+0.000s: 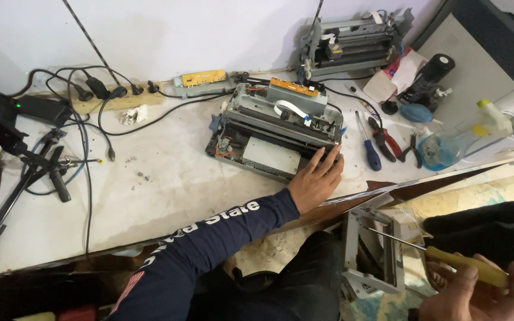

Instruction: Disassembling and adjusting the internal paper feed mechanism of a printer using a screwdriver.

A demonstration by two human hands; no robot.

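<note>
Now, left hand (pixel 316 178): fingers spread flat on the front right corner of the opened printer chassis (pixel 275 134).
Right hand (pixel 477 291): fingers curled around a yellow-handled screwdriver (pixel 447 257), well below and right of the chassis.
Blue screwdriver (pixel 369 145): just right of the chassis.
Red pliers (pixel 386 140): beside that screwdriver.

Lighting even and fairly bright, diffuse, apparently from above; white wall (pixel 168 30) and pale tabletop (pixel 150 196) reflect it softly, no harsh glare. Shadows soft: a faint one behind the rear printer chassis (pixel 352 38) on the wall, a darker band under the table edge. Lower left corner dim. Right hand (pixel 477 294) slightly blurred at the frame bottom. Wide-angle bending shows at the edges; centre sharp.
</note>
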